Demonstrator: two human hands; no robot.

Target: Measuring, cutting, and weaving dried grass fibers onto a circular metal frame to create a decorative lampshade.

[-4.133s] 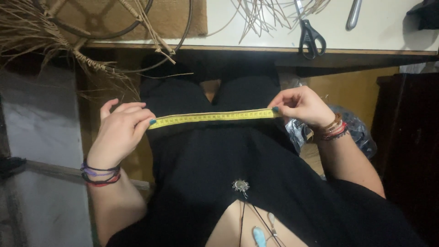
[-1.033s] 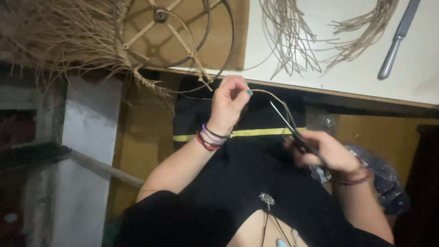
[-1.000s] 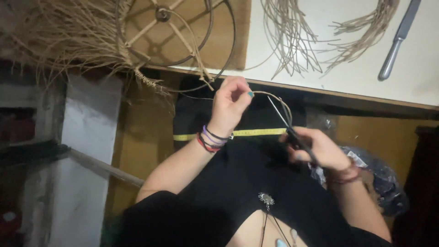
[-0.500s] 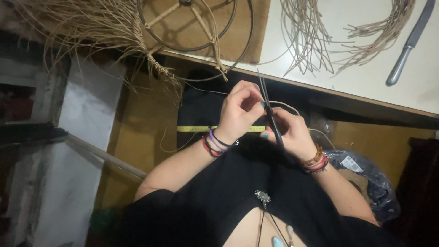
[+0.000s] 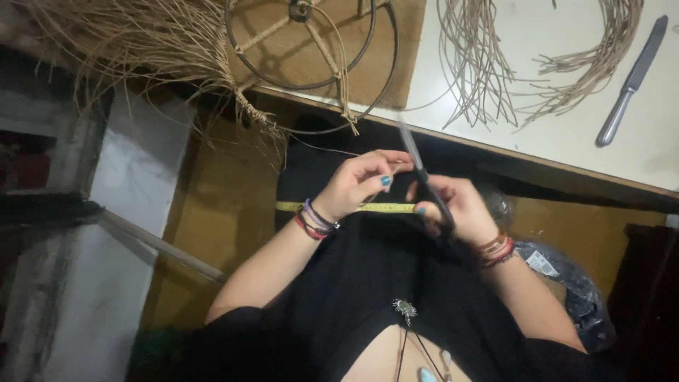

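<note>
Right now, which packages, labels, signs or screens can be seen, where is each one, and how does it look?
Dark plastic bag: low beside the person's right arm, crumpled, shiny, dark blue-black.
White label: on that bag's upper side, small, rectangular, with dark print.
Measuring tape: across the lap under both hands, a narrow yellow strip with small dark marks.
No signs or screens are in view.

White tabletop [image 5: 537,106] brightly lit; space beneath dim, shadowed; dark-handled scissors [image 5: 424,177] motion-blurred; overall soft focus.

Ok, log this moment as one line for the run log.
left hand: pinching thin strand | right hand: holding scissors, blades up | tape measure: across lap | knife: on table
</note>
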